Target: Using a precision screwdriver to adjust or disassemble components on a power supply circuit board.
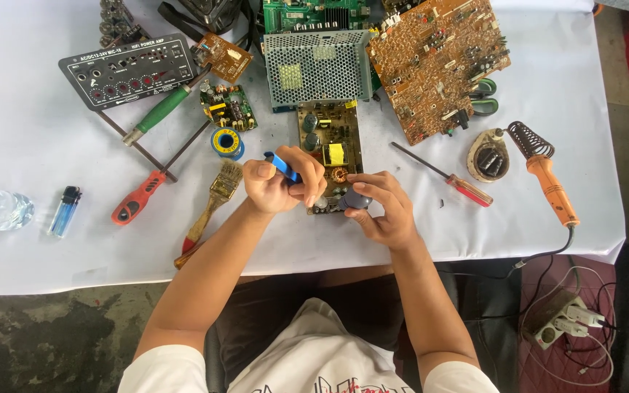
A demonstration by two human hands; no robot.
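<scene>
Two hands (285, 185) on brown circuit board (330, 142)

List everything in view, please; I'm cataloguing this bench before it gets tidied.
power board: 1, brown, table centre, under both hands
metal mesh cover: 1, silver, above it
large circuit board: 1, orange-brown, top right
control panel: 1, black, top left
small circuit board: 1, green, left of centre
solder spool: 1, blue, below it
brush: 1, wooden, left of hands
screwdrivers: 3, red-handled, green-handled, red-handled
soldering iron: 1, orange, right
lighter: 1, blue, left
power strip: 1, white, floor right
left hand: grip on blue tool
right hand: grip on dark round part
</scene>
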